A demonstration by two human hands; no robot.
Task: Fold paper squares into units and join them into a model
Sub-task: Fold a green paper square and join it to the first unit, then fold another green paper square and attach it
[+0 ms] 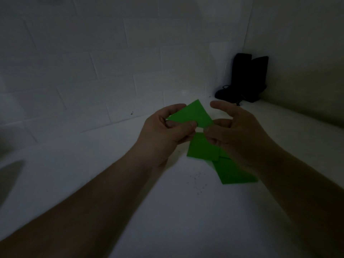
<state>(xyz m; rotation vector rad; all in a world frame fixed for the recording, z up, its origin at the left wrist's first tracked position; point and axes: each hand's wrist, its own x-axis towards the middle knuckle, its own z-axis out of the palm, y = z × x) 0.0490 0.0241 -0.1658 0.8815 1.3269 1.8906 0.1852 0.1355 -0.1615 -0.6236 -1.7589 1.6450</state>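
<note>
A folded green paper piece (193, 114) is held up above the white surface between both hands. My left hand (163, 131) pinches its lower left edge between thumb and fingers. My right hand (236, 131) grips its right corner with thumb and lower fingers, the index finger arched above. Below the hands, two more green paper pieces lie on the surface: one (203, 148) just under my thumbs, another (234, 172) partly hidden by my right wrist and overlapped by the first.
The scene is dim. A white work surface (130, 183) meets a white tiled wall (93, 62) behind. A black pouch with a cord (245, 79) stands in the far right corner. Small dark specks (197, 183) dot the surface near the papers.
</note>
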